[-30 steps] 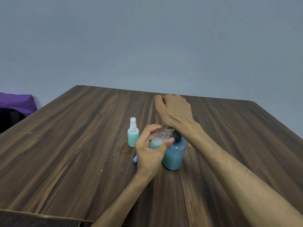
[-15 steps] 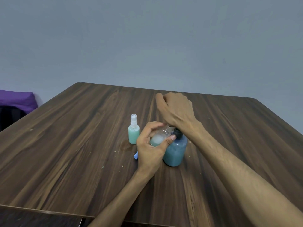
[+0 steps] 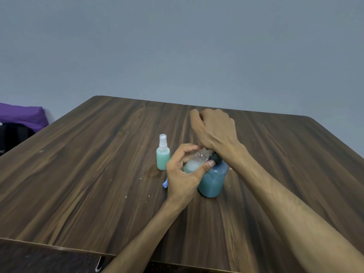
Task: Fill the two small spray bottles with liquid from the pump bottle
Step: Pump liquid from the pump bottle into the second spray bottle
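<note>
A small spray bottle [image 3: 163,159] full of teal liquid, white sprayer on, stands upright on the table. To its right my left hand [image 3: 183,178] grips a clear small bottle [image 3: 194,163] with no cap. It is tilted, its mouth up against the black pump head [image 3: 216,159], with pale liquid in its lower part. The blue pump bottle [image 3: 213,180] stands right behind it. My right hand [image 3: 214,131] reaches over the pump, its heel on the pump head, fingers loosely bent and holding nothing.
A small blue cap [image 3: 165,183] lies on the dark wooden table [image 3: 98,174] just left of my left wrist. Pale specks dot the wood nearby. A purple cloth [image 3: 21,115] on a black bag [image 3: 11,136] sits beyond the table's left edge.
Both hands keep their places at the pump bottle. Only the view has drifted a little.
</note>
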### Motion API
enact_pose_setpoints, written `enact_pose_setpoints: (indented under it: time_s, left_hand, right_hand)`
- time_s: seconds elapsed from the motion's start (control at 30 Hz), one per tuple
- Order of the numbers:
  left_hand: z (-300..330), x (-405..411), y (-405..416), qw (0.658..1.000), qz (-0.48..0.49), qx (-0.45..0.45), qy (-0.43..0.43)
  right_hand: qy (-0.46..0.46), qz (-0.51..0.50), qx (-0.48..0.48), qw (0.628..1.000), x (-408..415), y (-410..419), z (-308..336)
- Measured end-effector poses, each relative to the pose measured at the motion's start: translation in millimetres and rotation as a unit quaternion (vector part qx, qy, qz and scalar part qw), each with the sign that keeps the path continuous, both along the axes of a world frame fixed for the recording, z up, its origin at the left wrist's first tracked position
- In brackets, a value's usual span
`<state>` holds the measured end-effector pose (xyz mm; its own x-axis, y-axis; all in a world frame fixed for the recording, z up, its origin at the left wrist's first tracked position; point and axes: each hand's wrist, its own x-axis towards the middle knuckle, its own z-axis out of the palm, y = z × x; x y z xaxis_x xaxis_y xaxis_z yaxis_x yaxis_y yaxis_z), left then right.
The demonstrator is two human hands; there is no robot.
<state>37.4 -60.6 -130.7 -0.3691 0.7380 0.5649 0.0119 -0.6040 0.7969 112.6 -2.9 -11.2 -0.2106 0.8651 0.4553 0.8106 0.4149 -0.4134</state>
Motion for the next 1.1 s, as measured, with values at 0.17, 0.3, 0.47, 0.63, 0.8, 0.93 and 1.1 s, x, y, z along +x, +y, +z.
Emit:
enact_pose_setpoints:
  time_s: [0.17,0.3,0.47,0.63,0.8,0.93,1.1]
  left_hand:
    - [-1.5,-0.9,1.2,1.0,0.003,0.01,-0.009]
    - [-1.0,-0.8,0.1,1.0,-0.006,-0.001,-0.008]
    - [-1.1,-0.9,2.0,1.0,-0.001,0.006,-0.005]
    - [-0.2,-0.2,-0.8,1.0,-0.001,0.012,-0.01]
    - [-0.7,-0.5,0.1,1.0,0.005,0.006,0.0]
    - [-2.0,-0.7,0.8,1.0,0.005,0.017,0.005]
    - [-1.2,-1.5,-0.5,1.0,0.006,0.013,0.007]
  right_hand:
    - [0.023,0.001,0.01,1.0,0.2,3.4,3.9]
    - [0.005,-0.006,-0.008,1.0,0.2,2.7,0.0]
    - [0.005,-0.006,0.001,1.0,-1.2,4.9,-0.5]
    - [0.028,-0.008,0.027,0.999,1.0,2.6,2.2]
    - [-0.006,-0.007,-0.007,1.0,-1.1,3.5,0.3]
    - [0.013,-0.006,0.025,1.0,-0.7,4.5,1.6]
    - [0.016,-0.013,0.03,0.999,0.8,3.0,0.1]
